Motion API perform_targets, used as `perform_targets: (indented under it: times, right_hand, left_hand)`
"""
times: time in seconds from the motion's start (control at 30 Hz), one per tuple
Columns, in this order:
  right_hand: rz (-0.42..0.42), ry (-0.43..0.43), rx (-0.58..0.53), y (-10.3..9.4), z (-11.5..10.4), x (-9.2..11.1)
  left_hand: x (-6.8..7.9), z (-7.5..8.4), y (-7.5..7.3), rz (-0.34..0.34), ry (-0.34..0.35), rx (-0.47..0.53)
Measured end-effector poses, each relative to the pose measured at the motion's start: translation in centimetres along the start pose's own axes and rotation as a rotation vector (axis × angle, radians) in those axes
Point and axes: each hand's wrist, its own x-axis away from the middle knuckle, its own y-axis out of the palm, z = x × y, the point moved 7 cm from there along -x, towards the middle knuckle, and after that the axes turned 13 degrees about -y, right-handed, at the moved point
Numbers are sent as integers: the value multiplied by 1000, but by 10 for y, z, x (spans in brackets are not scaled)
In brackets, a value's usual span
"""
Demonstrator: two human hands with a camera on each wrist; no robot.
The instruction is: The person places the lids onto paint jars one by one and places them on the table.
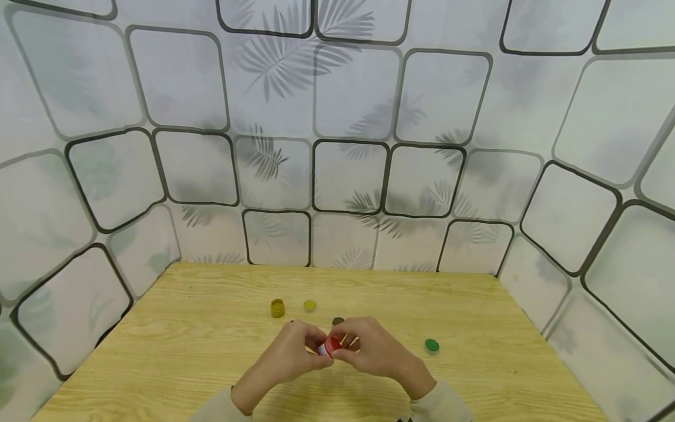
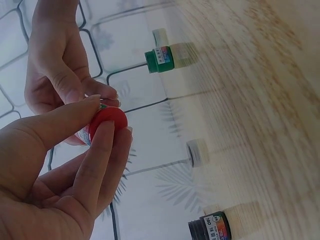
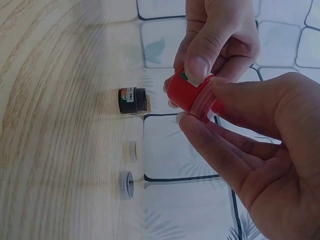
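the step in hand looks to be working the cap of a small red jar (image 3: 182,93), which is held tilted in the air above the table (image 1: 211,340), between the two hands and near the middle of the person's reach. the left hand (image 1: 299,349) grasps the jar's body, thumb pressed on its side and fingers near the flat round base; the right hand (image 1: 373,349) pinches the lid (image 3: 201,102) between thumb and fingers. with the fingers covering the joint, it is hard to tell whether the threads are loose. since the yellow jar (image 1: 277,309) and the dark jar (image 3: 131,101) appear to stand uncapped, opening seems likelier than closing; if so, the next move calls for a steady left grasp while the right turns, then a straight lift so nothing spills. the red jar is a stubby, smooth cylinder, probably plastic, with a printed label, and its lid shows a see-through band with fine ribs. similar shallow discs lie about: a yellow lid (image 1: 309,305) just beside the yellow jar, and a green lid (image 1: 432,345) out to the right. a glossy green jar (image 2: 162,59) stands upright, its neck narrower than its body. the tabletop has pale, streaky wood grain.
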Motion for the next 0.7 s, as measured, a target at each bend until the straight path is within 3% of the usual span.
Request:
perform_targets:
  times: [0.4,0.7]
  right_hand:
    - [-5,7,28,2,-5,-2]
    - [-61,51,56,2,-3,-1]
  left_hand:
    - [1,0,2,-3,-36,-1]
    - [1,-1,5,2,-13,-60]
